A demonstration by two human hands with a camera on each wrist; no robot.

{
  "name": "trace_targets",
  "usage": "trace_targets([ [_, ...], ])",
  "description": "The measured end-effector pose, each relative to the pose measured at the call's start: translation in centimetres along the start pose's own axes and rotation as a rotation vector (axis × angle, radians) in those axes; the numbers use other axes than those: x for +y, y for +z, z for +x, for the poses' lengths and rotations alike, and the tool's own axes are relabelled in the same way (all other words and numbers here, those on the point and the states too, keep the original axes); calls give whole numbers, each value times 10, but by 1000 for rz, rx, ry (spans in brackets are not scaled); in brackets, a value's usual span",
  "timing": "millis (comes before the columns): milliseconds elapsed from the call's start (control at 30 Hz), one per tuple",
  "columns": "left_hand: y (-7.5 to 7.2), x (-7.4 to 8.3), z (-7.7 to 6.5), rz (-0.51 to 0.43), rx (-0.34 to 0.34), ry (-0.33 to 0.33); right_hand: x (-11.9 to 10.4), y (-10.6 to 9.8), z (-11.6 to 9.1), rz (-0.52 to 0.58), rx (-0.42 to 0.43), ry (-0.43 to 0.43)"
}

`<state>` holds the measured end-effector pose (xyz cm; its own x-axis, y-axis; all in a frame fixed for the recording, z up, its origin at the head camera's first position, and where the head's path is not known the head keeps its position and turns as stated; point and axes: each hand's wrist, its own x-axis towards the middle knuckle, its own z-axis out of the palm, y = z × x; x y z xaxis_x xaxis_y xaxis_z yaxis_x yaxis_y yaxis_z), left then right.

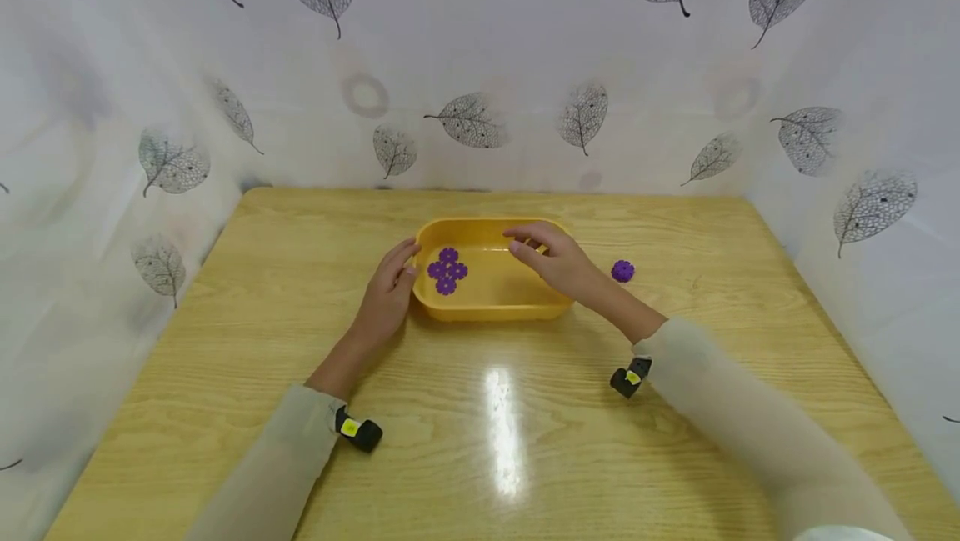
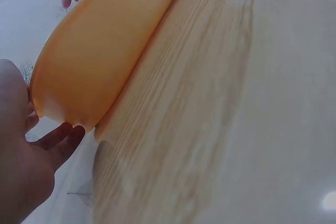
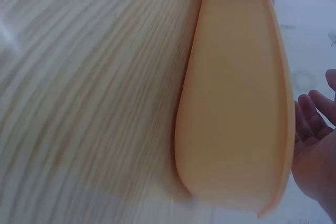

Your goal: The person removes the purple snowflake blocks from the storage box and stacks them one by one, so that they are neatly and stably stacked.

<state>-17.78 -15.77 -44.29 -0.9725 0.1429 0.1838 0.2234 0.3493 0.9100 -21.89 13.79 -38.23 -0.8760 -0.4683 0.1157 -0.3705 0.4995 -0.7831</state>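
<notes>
A yellow plastic basin (image 1: pixel 491 313) stands on the table. Inside it, at the left end, several purple flower-shaped discs (image 1: pixel 447 271) lie flat in a cluster. My left hand (image 1: pixel 386 291) touches the basin's left end from outside, with the fingertips at the rim; the left wrist view shows its fingers fairly straight against the end wall. Over the basin's right part hovers my right hand (image 1: pixel 558 262), fingers loosely bent. Nothing shows between its fingers in the right wrist view, where the hand (image 3: pixel 315 140) is beyond the basin's rim.
To the right of the basin, a small pile of purple discs (image 1: pixel 622 271) lies on the wooden table (image 1: pixel 315 232). A white cloth (image 1: pixel 480 49) printed with grey leaves hangs around the back and sides. Light reflects off the table's front.
</notes>
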Motion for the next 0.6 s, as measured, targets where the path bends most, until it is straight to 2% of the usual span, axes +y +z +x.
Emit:
trace_targets([
  [200,0,0,0,0,1,3,-4,22,16,-11,-37,-33],
  [433,0,-1,0,1,-1,3,-1,42,32,31,-155,-13],
  [600,-1,-2,0,-2,-2,7,-2,50,43,-13,-179,-15],
])
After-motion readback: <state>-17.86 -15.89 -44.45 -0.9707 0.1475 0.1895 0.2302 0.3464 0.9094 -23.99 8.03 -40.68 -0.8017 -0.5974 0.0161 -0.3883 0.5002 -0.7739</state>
